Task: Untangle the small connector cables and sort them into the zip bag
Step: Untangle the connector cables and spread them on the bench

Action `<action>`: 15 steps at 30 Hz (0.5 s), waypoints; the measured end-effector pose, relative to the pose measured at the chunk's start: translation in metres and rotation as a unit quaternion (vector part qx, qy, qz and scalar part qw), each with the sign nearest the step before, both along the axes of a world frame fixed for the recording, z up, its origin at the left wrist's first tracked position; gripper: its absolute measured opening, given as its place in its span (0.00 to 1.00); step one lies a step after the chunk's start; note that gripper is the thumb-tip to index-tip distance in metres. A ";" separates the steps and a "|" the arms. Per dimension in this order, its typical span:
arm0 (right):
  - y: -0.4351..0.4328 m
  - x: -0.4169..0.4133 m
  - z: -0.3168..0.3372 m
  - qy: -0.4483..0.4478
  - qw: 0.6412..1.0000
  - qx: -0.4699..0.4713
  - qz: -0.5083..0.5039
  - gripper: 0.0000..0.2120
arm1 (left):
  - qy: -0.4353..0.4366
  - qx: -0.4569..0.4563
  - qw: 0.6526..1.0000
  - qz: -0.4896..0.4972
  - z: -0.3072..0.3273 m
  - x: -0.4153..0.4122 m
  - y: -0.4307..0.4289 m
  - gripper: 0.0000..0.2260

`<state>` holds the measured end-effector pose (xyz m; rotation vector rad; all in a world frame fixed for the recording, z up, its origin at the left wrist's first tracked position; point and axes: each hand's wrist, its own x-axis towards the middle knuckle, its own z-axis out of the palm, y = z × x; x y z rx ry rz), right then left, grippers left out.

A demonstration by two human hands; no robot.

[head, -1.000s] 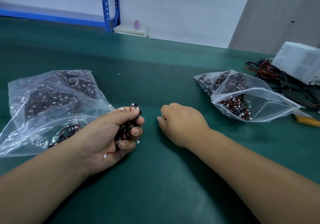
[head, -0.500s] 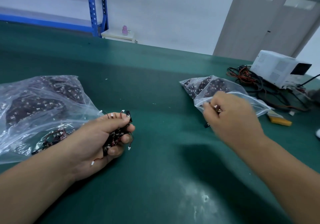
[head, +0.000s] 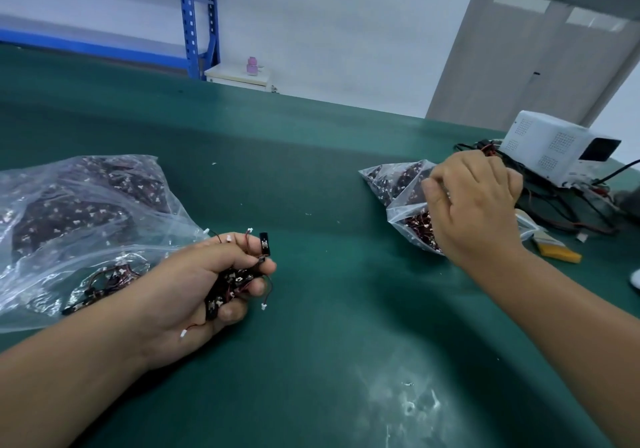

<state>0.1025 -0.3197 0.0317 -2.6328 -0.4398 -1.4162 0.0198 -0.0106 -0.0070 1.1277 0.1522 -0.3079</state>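
Observation:
My left hand (head: 194, 285) rests on the green table and grips a tangled bundle of small connector cables (head: 239, 278), black parts with red wires and white plugs. My right hand (head: 474, 205) is over the mouth of the small zip bag (head: 398, 184) at the right. Its thumb and fingertips are pinched together on a small cable that the hand mostly hides. That bag holds several sorted cables. A larger clear bag (head: 79, 205) full of tangled cables lies at the left, beside my left wrist.
A white box-shaped device (head: 550, 146) with a heap of black and red wires (head: 561, 212) stands at the far right. A yellow flat item (head: 557, 250) lies just right of the zip bag. Blue shelving (head: 194, 22) stands beyond the table's far edge.
My right hand left the spot beside my left hand, carried one cable to the right, and now reaches the zip bag's mouth. My left hand keeps its grip on the bundle.

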 end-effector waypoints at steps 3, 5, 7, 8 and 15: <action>0.027 -0.017 0.004 0.001 0.998 0.010 0.067 0.08 | 0.000 0.027 1.000 0.003 -0.001 0.000 0.000 0.10; 0.052 -0.034 0.001 0.038 0.985 -0.007 0.166 0.08 | -0.011 0.052 0.999 -0.008 -0.001 -0.001 -0.001 0.10; 0.079 -0.051 -0.007 0.147 0.957 0.014 0.251 0.09 | -0.026 0.068 0.997 -0.024 -0.001 -0.003 -0.003 0.08; 0.091 -0.058 -0.013 0.223 0.934 0.052 0.274 0.10 | -0.033 0.074 0.996 -0.031 0.000 -0.004 -0.004 0.07; 0.136 -0.075 -0.052 0.435 0.769 0.327 0.336 0.06 | -0.058 0.115 0.991 -0.025 0.004 -0.011 -0.008 0.05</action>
